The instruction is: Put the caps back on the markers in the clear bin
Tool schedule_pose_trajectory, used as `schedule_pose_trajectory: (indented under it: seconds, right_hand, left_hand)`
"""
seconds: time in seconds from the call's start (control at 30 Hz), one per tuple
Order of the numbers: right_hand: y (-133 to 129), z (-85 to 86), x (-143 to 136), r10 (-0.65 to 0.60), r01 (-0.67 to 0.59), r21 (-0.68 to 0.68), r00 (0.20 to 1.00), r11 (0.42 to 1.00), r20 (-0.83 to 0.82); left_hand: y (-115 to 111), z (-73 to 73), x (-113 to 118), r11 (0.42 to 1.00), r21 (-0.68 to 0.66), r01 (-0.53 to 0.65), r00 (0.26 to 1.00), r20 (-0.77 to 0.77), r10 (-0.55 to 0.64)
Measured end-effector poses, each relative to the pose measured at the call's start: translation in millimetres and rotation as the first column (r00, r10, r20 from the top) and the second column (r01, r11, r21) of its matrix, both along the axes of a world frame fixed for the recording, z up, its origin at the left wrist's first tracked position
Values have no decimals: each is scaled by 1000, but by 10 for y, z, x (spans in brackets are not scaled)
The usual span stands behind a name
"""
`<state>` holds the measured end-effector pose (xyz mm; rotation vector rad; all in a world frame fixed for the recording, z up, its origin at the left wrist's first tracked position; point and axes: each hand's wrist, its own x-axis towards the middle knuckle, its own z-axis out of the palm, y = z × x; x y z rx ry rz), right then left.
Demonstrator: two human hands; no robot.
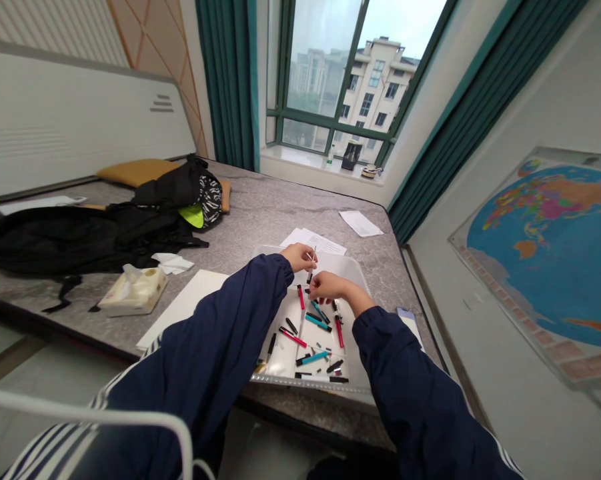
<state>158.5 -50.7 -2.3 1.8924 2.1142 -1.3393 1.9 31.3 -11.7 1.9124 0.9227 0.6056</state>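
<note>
My left hand point(300, 257) is pinched around a thin pen part point(314, 254), held upright over the far half of a white plastic tray point(353, 270). Just below and to the right, my right hand point(326, 287) has its fingers bent together near the pen part's dark lower end; what they hold, if anything, is too small to tell. Inside the tray lie several red pens point(339, 331), teal pens point(312, 358), black caps point(271, 344) and small loose pieces. A white pen with black ends point(321, 377) rests along the near edge.
Paper sheets point(361, 223) lie beyond the tray. At the left are a white board point(185, 303), a tissue box point(134, 291) and a black backpack point(70, 237). A phone-like object point(409, 323) sits right of the tray. A white bar point(80, 415) crosses the lower left.
</note>
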Motion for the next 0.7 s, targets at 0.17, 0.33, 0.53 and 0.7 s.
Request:
schedule_pose_trajectory:
  seconds: [0.17,0.33,0.53,0.7]
  right_hand:
    - [-80,329,142,-45,168,114,725,979,-687]
    - [135,237,220,-158,725,313,501,613,-851]
    - [242,99,189,-153,707,347,539,616,-828]
    - [235,87,165,-151,695,313,519,647,-841]
  left_hand:
    - [-7,-36,-36,996,78,53,978,-204,-36]
    - [9,-50,-33,999,5,49,980,-191,-47]
    - [33,-83,-44,998,-23,60,986,-157,-63]
    - [47,-112,-30,998,-23,61,985,-162,-64]
